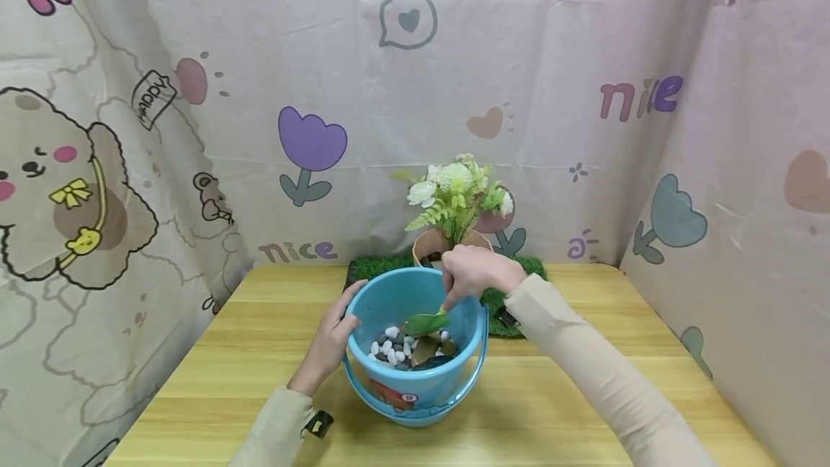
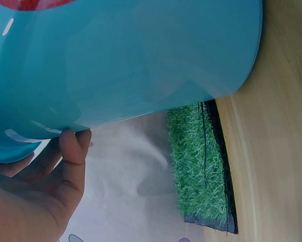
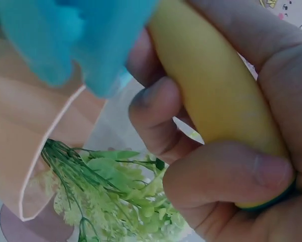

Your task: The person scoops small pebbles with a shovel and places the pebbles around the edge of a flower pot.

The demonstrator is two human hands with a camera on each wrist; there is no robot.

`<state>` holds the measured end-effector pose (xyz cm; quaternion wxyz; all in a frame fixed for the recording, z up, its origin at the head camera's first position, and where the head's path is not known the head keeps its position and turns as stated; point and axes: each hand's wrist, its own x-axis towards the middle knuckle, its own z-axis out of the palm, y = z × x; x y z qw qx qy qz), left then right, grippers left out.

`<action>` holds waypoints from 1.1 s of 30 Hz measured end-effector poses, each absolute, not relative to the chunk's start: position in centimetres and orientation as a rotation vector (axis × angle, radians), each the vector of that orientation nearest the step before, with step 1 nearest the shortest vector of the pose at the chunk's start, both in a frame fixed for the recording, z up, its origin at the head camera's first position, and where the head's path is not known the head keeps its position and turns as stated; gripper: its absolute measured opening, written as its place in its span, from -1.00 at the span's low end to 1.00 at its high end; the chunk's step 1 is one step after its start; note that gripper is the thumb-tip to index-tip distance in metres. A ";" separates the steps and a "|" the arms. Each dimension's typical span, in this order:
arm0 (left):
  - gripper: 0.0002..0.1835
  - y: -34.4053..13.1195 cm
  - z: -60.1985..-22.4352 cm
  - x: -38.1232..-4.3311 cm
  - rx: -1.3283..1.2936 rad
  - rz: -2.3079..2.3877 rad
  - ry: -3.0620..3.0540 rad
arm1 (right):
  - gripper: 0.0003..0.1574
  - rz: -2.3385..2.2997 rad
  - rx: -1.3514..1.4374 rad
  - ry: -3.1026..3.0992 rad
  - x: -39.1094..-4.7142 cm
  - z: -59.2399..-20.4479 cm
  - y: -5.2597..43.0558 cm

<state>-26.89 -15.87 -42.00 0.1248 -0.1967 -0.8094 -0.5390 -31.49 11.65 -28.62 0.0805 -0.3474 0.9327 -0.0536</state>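
A light-blue bucket stands on the wooden table, its carrying handle hanging down at the front. My left hand grips the bucket's left rim, fingers outside below the edge in the left wrist view. Over the bucket's mouth, my right hand holds a small garden trowel with a green blade, which dips inside just above the stones. Its thick yellow handle fills my curled fingers in the right wrist view. White and dark pebbles lie at the bottom, with larger brown stones beside them.
Behind the bucket, a peach-coloured pot holds white flowers and green leaves. It stands on a mat of artificial grass near the table's back edge. A printed cloth hangs behind and at both sides.
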 end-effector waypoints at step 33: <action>-0.31 -15.8 -42.0 -26.8 -0.568 -1.602 -2.349 | -0.66 0.144 -1.399 2.981 -30.8 -30.3 12.2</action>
